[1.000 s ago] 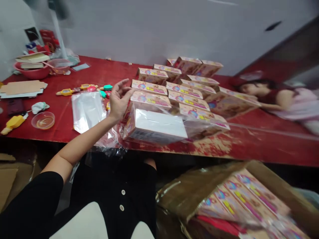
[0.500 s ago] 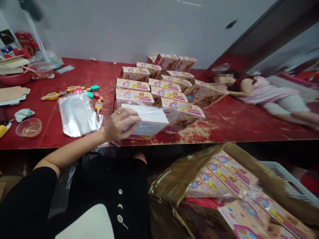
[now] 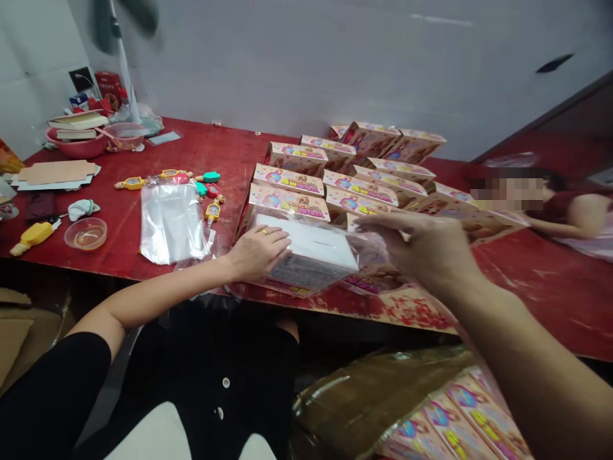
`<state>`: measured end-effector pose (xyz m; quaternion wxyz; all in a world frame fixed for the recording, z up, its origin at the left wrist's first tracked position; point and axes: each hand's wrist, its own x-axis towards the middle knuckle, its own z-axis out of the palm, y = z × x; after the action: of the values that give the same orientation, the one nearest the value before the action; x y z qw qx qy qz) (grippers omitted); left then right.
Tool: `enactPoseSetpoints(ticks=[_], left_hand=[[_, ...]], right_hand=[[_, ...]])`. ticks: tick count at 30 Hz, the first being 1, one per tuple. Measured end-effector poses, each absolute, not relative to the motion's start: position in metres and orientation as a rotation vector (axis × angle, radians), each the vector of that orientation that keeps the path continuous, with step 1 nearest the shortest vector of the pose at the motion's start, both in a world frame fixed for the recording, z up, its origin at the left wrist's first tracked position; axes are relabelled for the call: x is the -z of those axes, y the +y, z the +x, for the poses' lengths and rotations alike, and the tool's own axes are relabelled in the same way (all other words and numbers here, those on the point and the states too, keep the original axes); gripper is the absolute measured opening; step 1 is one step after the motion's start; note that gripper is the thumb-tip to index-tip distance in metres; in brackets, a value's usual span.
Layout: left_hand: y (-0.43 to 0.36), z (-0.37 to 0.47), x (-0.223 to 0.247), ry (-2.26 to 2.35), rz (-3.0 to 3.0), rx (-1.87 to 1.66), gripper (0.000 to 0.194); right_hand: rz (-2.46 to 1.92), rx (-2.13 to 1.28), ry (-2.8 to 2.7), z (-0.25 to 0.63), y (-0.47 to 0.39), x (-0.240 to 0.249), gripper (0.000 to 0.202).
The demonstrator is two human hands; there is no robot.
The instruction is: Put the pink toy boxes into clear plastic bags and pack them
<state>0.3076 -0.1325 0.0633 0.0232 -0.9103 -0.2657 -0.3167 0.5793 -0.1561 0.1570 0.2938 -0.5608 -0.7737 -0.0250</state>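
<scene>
At 12 o'clock on the red table (image 3: 220, 144), between left hand (image 3: 256, 252) and right hand (image 3: 428, 246), a white-topped box (image 3: 320, 252), long axis roughly 9 to 3 o'clock. Nearer with the left: touching, fingers laid open over the 9 o'clock end. With the right, bent by clear film (image 3: 376, 252) off the 3 o'clock end, cannot tell whether gripping. Unlike half a second ago, now two hands in view.
</scene>
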Motion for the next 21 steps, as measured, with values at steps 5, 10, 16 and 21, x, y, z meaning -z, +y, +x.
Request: enactPoseSetpoints(ticks=[5, 10, 16, 21], left_hand=[[-0.133, 0.313, -0.070, -0.959, -2.842, 0.873, 0.043], [-0.141, 0.314, -0.070, -0.934, -2.786, 0.764, 0.040], [-0.146, 0.317, -0.060, -0.940, -2.732, 0.736, 0.035], [-0.151, 0.319, -0.071, -1.039, -2.770, 0.593, 0.031]], right_hand=[[-1.432, 0.177, -2.046, 0.585, -0.180, -0.170, 0.032], [-1.346, -0.029, -2.186, 0.546, -0.158, -0.160, 0.047], [-1.759, 0.174, -2.306, 0.467, -0.122, -0.158, 0.037], [-1.764, 0.241, -2.217, 0.467, -0.095, -0.200, 0.028]])
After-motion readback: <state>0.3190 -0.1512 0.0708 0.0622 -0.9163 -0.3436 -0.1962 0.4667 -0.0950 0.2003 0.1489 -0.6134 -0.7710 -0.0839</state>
